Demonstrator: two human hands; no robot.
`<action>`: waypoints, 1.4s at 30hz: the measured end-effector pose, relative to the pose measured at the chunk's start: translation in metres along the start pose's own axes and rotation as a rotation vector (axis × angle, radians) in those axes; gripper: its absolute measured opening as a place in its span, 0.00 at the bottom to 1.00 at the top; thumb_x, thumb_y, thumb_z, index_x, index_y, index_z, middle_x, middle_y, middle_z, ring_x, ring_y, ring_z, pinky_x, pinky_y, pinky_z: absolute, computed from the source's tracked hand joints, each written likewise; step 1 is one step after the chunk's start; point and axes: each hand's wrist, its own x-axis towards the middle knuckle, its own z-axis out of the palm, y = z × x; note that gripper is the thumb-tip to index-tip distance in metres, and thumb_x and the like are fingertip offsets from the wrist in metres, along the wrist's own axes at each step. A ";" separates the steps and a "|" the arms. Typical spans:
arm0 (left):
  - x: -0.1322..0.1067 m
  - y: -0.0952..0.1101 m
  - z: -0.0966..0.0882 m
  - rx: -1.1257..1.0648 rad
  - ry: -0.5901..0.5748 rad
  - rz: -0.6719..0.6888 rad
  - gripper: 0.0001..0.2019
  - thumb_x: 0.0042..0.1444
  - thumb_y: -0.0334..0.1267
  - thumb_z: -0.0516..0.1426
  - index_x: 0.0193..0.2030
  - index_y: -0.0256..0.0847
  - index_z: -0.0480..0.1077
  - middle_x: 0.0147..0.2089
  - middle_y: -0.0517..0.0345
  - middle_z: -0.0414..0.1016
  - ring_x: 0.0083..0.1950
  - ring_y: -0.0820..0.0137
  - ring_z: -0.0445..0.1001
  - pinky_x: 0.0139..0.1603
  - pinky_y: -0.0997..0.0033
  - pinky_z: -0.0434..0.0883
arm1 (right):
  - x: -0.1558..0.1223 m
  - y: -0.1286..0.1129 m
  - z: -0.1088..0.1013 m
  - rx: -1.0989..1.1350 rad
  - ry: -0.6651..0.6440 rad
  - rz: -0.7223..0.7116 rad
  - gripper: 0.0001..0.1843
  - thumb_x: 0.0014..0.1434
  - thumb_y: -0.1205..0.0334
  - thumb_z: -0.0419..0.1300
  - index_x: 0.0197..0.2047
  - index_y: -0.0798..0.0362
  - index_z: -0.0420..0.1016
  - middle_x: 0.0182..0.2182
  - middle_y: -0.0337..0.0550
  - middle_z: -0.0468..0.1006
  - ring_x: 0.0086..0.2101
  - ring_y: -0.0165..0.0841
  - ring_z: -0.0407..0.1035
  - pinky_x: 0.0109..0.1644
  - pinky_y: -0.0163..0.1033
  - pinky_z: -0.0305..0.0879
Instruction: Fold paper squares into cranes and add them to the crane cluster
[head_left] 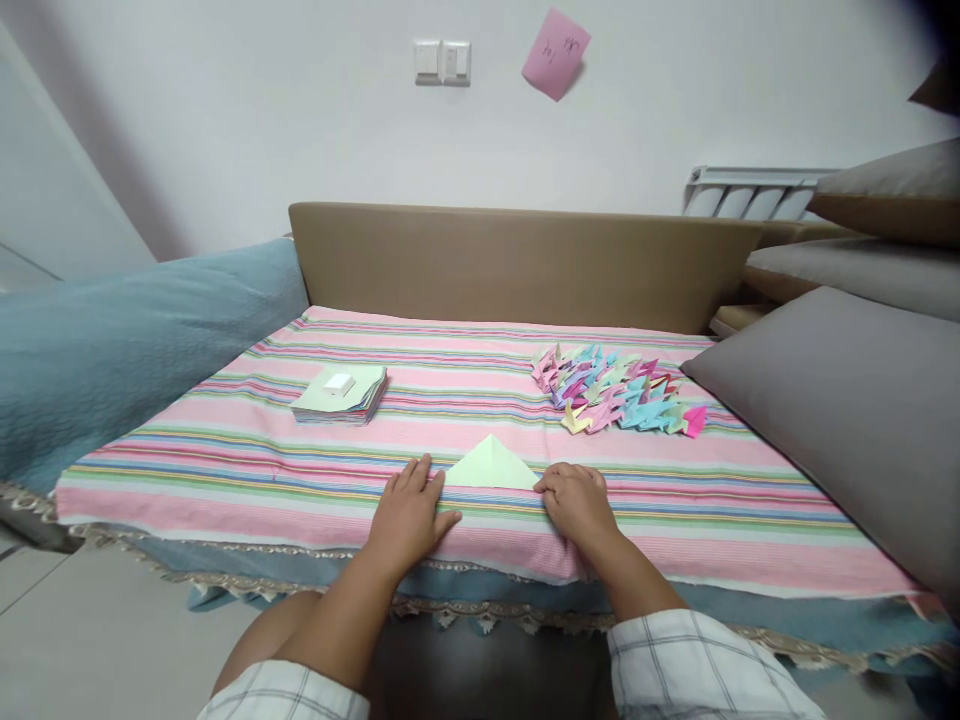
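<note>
A pale green paper folded into a triangle [491, 466] lies on the striped cloth [225, 450] near its front edge. My left hand [409, 512] lies flat with fingers stretched out, fingertips touching the triangle's left corner. My right hand [576, 498] has its fingers curled and pressed down at the triangle's right corner. Neither hand lifts the paper.
A stack of square coloured papers [341, 394] sits at the left. A heap of several folded paper cranes [615, 390] lies at the right. A blue blanket [112, 340] is on the left, grey cushions [847, 400] on the right, a tan headboard [517, 262] behind.
</note>
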 end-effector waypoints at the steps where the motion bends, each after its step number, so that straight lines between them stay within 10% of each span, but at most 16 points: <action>1: 0.001 -0.002 -0.001 -0.004 0.008 -0.006 0.26 0.51 0.50 0.57 0.56 0.40 0.66 0.66 0.42 0.55 0.65 0.51 0.54 0.61 0.51 0.56 | 0.000 0.000 0.000 0.001 -0.005 0.002 0.15 0.52 0.71 0.53 0.32 0.45 0.79 0.39 0.38 0.77 0.42 0.33 0.66 0.52 0.43 0.45; 13: 0.019 0.007 0.006 -0.154 0.165 -0.116 0.14 0.55 0.44 0.54 0.47 0.48 0.72 0.61 0.51 0.64 0.59 0.56 0.63 0.59 0.45 0.55 | 0.002 0.003 0.008 0.039 0.003 0.002 0.19 0.56 0.54 0.56 0.50 0.48 0.70 0.43 0.44 0.75 0.45 0.38 0.66 0.49 0.42 0.51; 27: 0.018 0.011 0.003 -0.355 0.180 -0.134 0.02 0.48 0.34 0.57 0.29 0.45 0.71 0.58 0.58 0.68 0.59 0.59 0.63 0.60 0.43 0.52 | 0.005 0.007 0.010 0.191 0.062 -0.047 0.06 0.51 0.65 0.58 0.35 0.51 0.72 0.37 0.40 0.74 0.41 0.35 0.66 0.48 0.41 0.52; 34: 0.015 0.003 0.006 -0.257 0.173 -0.044 0.13 0.45 0.34 0.58 0.38 0.50 0.76 0.58 0.55 0.67 0.59 0.57 0.63 0.59 0.46 0.56 | 0.005 0.016 0.017 0.211 0.030 -0.193 0.15 0.49 0.74 0.55 0.35 0.48 0.77 0.41 0.41 0.72 0.44 0.35 0.64 0.48 0.40 0.56; 42: 0.021 -0.004 -0.004 -0.527 0.225 0.013 0.08 0.49 0.43 0.57 0.28 0.44 0.74 0.53 0.54 0.72 0.57 0.58 0.65 0.59 0.50 0.56 | 0.006 0.014 -0.001 0.396 0.095 -0.252 0.08 0.55 0.59 0.56 0.34 0.49 0.77 0.44 0.45 0.75 0.46 0.37 0.66 0.52 0.44 0.59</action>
